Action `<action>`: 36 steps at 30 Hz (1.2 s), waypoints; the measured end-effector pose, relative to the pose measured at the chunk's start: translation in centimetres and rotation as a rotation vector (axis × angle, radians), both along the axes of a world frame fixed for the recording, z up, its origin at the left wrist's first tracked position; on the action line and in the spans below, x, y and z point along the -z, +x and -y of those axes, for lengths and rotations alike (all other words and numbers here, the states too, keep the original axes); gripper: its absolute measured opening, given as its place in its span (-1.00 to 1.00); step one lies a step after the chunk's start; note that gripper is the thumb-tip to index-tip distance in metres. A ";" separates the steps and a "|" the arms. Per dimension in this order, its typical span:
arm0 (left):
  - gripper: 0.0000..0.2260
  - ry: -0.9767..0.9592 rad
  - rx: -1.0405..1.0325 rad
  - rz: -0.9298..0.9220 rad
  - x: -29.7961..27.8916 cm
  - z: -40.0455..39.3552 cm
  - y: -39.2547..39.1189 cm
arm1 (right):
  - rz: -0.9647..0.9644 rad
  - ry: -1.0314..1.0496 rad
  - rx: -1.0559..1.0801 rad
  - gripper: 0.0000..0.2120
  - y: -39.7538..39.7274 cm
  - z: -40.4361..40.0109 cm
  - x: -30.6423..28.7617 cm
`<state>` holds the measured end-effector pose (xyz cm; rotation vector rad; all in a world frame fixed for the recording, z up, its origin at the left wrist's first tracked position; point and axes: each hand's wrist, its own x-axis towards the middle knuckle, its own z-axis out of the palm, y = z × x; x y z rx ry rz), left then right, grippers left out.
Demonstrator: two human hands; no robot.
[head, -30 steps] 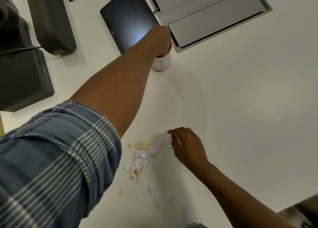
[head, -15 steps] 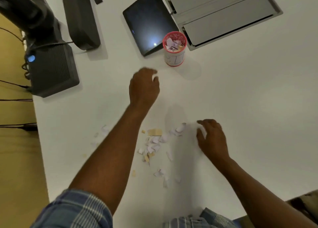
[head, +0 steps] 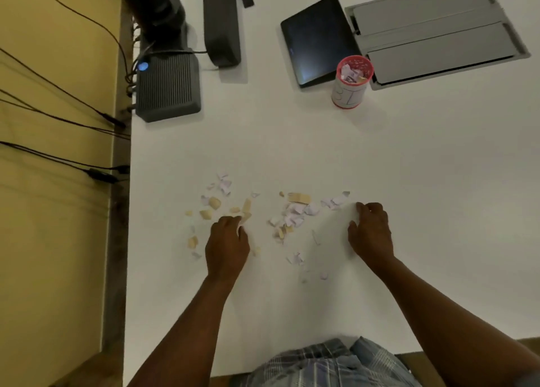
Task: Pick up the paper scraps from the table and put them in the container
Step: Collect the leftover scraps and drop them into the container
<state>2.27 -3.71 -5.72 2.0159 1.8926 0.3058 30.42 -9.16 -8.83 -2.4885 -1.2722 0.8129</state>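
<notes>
The scraps point(head: 289, 214) lay strewn on the desk point(head: 438, 182) well short of the cup point(head: 352, 79), so the left hand point(head: 227, 246) pinched one while the right hand point(head: 369, 231) curled beside them, its grip unclear.

Paper scraps point(head: 292, 215) strewn near part-filled red-rimmed container point(head: 352, 80).

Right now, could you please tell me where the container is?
The container stands far right on the table, between the dark tablet and the grey floor box.
</notes>
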 end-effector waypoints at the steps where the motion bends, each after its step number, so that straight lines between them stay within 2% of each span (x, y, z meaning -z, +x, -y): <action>1: -0.76 -0.005 -0.057 0.002 0.2 0.5 -1.2 | -0.002 0.002 -0.044 -0.56 -0.7 -0.1 -0.1; 4: -0.70 -0.069 -0.281 0.012 0.7 1.6 -4.3 | -0.018 0.010 -0.220 -0.57 -2.4 -0.2 -0.3; 7: -0.62 -0.177 -0.450 -0.010 1.0 2.2 -6.9 | -0.037 0.003 -0.413 -0.72 -3.0 -0.2 -0.6; 10: -0.56 -0.292 -0.510 -0.063 1.4 2.7 -8.8 | -0.042 -0.028 -0.384 -0.72 -2.7 0.8 -1.2; 11: -0.57 -0.303 -0.500 -0.075 1.5 3.0 -9.2 | -0.021 -0.056 -0.358 -0.65 -2.5 1.3 -1.4; 13: -0.64 -0.296 -0.475 -0.067 1.8 3.7 -9.2 | 0.006 -0.180 -0.348 -0.40 -2.4 2.6 -1.8; 15: -0.67 -0.282 -0.441 -0.025 2.1 4.4 -8.5 | -0.034 -0.285 -0.369 -0.20 -2.9 4.0 -2.1; 17: -0.65 -0.278 -0.392 0.025 2.2 5.1 -7.2 | -0.084 -0.301 -0.417 -0.13 -4.0 5.3 -2.1; 21: -0.61 -0.289 -0.280 0.112 2.5 5.9 -4.0 | -0.131 -0.206 -0.497 -0.18 -7.1 6.2 -1.5; 24: -0.60 -0.306 -0.182 0.145 2.5 6.1 -1.6 | -0.160 -0.094 -0.489 -0.36 -9.1 5.7 -0.9; 26: -0.58 -0.299 -0.035 0.140 2.4 6.0 -0.2 | -0.176 -0.037 -0.469 -0.47 -10.0 5.0 -0.8; 29: -0.55 -0.269 0.117 0.186 1.9 5.0 0.5 | -0.172 0.047 -0.457 -0.54 -10.5 3.4 -0.5; 32: -0.58 -0.162 -0.022 0.227 1.1 2.9 -0.7 | -0.161 0.135 -0.383 -0.58 -9.4 1.3 -0.4; 34: -0.56 -0.106 -0.214 0.175 1.0 1.3 -2.7 | -0.123 0.191 -0.289 -0.59 -7.6 0.1 -0.4; 36: -0.49 -0.140 -0.395 0.089 1.2 -0.2 -5.3 | -0.045 0.214 -0.169 -0.55 -5.1 -0.8 -0.3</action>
